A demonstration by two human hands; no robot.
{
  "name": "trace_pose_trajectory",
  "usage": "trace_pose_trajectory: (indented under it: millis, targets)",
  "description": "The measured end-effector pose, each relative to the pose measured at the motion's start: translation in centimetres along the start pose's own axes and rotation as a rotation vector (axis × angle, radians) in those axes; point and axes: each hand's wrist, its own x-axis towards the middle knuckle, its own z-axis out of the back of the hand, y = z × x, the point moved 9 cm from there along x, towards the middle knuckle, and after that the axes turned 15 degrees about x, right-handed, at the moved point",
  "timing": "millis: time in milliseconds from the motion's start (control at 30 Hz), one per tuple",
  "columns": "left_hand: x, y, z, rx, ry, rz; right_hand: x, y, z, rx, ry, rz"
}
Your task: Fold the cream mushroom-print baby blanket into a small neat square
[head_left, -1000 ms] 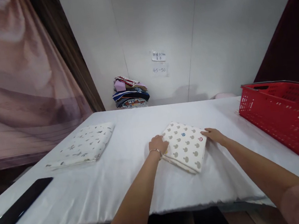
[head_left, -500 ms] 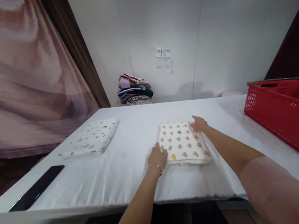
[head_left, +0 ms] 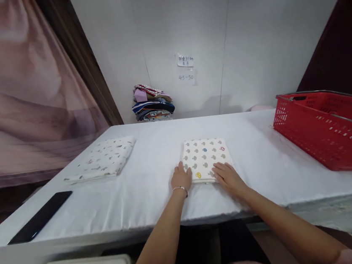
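A folded cream cloth point(head_left: 206, 156) printed with grey shapes and a few coloured ones lies squared up on the white table point(head_left: 158, 201). My left hand point(head_left: 181, 176), a bracelet on its wrist, rests at the cloth's near left corner with fingers laid flat. Fingers of my right hand point(head_left: 228, 176) lie spread on the cloth's near right edge. Neither hand grips anything.
A second folded patterned cloth point(head_left: 102, 158) lies at the left of the table. A long black flat object point(head_left: 40, 217) sits near the left front edge. A red plastic basket point(head_left: 328, 131) stands at the right. Folded clothes point(head_left: 152, 103) are stacked against the back wall.
The cloth has been turned from a slanted position to square with the table edge. My right hand moved from its far right corner to its near right edge.
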Motion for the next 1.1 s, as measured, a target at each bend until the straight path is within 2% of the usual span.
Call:
trace_pose_trajectory:
  millis: [67,167,300,400,533,667,833,967,1100]
  targets:
    - [-0.2,0.2,0.1,-0.047,-0.072,-0.014,-0.7,0.3,0.6,0.034,-0.021,0.057]
    - [-1.1,0.0,0.8,-0.092,-0.244,-0.097,-1.3,0.5,1.3,0.063,-0.042,0.12]
    - [-3.3,-2.2,2.1,-0.037,-0.423,-0.372,-1.1,1.1,1.6,0.045,-0.092,0.165]
    - [-4.3,-3.6,2.2,0.017,-0.414,-0.527,-0.7,1.5,1.4,0.011,-0.117,0.184]
    - [-4.2,-4.2,1.6,0.012,-0.36,-0.603,-0.6,1.9,1.3,-0.009,-0.155,0.21]
    - [-3.7,-3.8,1.2,-0.019,-0.354,-0.579,-1.0,2.1,1.5,0.021,-0.226,0.232]
    - [-4.5,-3.6,2.0,-0.034,-0.401,-0.571,-1.7,2.2,0.9,0.01,-0.249,0.251]
    - [-5.3,-3.6,2.4,-0.033,-0.385,-0.588,-2.1,2.1,0.1,-0.021,-0.195,0.238]
    - [-5.5,-3.4,2.5,-0.047,-0.329,-0.54,-2.3,1.9,-0.3,-0.043,-0.113,0.184]
